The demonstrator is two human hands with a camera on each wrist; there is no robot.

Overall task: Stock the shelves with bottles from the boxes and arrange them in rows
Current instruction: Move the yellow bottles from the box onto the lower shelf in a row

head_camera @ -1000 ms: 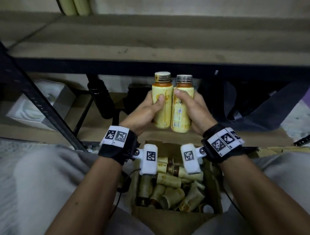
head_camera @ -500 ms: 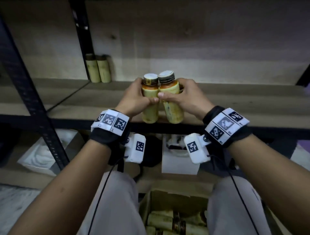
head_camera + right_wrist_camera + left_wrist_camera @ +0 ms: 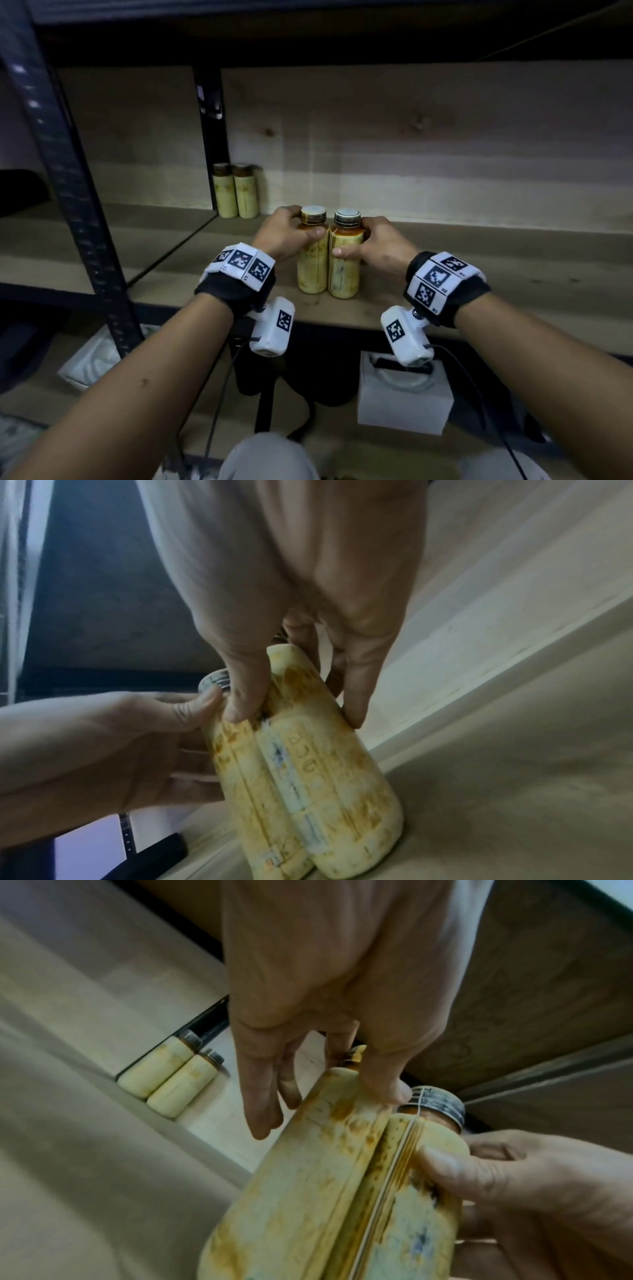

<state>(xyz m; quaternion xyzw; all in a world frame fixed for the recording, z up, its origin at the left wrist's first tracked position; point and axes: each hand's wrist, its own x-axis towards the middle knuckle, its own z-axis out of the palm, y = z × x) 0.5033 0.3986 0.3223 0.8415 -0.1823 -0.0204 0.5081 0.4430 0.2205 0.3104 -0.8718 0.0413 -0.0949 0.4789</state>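
Two yellow-labelled bottles stand upright, pressed side by side, on the wooden shelf (image 3: 479,274) near its front edge. My left hand (image 3: 284,236) grips the left bottle (image 3: 311,263) around its shoulder, thumb in front. My right hand (image 3: 373,246) grips the right bottle (image 3: 344,270) the same way. In the left wrist view the left bottle (image 3: 301,1191) fills the foreground, with the right bottle (image 3: 421,1191) beside it. In the right wrist view the right bottle (image 3: 335,777) sits on the board, the left bottle (image 3: 246,777) against it. Two more bottles (image 3: 235,192) stand at the back by the upright.
A black metal upright (image 3: 68,192) rises at front left and another post (image 3: 210,137) at the back. Beneath the shelf lie a white box (image 3: 404,401), dark bags and a pale packet (image 3: 92,359). Bare shelf board stretches to the right of the bottles.
Both hands carried the two bottles up from over the box to the shelf; the bottles now stand on the board. The view has tilted up, so the box is out of sight.
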